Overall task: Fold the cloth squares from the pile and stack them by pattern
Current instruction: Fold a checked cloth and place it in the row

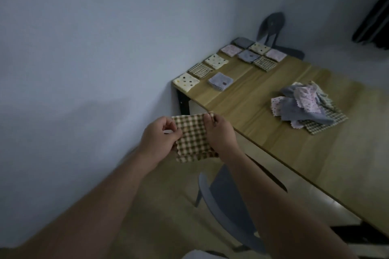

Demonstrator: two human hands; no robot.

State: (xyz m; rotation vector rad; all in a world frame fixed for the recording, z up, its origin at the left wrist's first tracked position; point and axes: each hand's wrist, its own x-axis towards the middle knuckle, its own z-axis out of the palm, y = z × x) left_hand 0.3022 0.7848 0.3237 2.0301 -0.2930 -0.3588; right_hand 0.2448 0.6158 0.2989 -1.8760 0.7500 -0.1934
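Cloth (194,136), checked, hangs in the air just off the table (248,99). I judge it light and limp, best held by its corners. My left hand (159,136) and right hand (219,132) pinch its upper sides. The wooden table carries the pile (305,105) and folded squares (216,61). The room is dim, with a chair (227,206) below.

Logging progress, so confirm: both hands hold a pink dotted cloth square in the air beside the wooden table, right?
Wrong pattern. The head view shows the left hand and right hand holding a brown-and-cream checked cloth square in the air beside the wooden table.
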